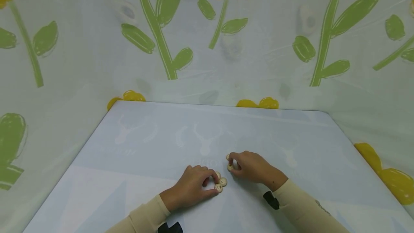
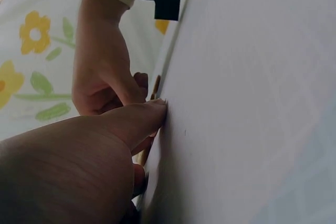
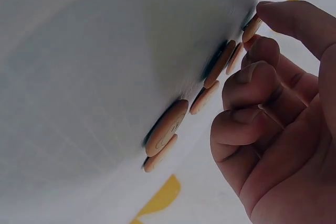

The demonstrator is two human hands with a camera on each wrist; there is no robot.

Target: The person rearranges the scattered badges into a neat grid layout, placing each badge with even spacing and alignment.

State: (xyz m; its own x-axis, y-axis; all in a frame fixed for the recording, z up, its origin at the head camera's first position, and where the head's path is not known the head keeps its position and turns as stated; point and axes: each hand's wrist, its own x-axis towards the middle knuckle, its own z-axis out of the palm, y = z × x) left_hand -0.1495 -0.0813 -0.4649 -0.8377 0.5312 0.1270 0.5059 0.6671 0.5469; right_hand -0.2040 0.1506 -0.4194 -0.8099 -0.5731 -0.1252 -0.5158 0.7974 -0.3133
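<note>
In the head view my left hand (image 1: 194,186) has its thumb and index finger at the opposite edges of a small round wooden button (image 1: 218,188). Two more buttons, an outer one (image 1: 223,181) and one partly behind the fingertip (image 1: 218,174), lie against it. To the right, my right hand (image 1: 253,166) pinches another button (image 1: 230,167); a further button (image 1: 228,156) sits just beyond its index finger. In the right wrist view, the thumb touches the edge of a button (image 3: 252,28), while the other fingers are curled. My left hand (image 2: 79,156) largely hides its buttons in the left wrist view.
All the buttons lie on a pale table (image 1: 155,136) with faint printed patterns. Flower-printed fabric (image 1: 97,46) hangs behind and beside the table. A dark strap (image 1: 271,200) shows at the right wrist, another (image 1: 170,228) at the left.
</note>
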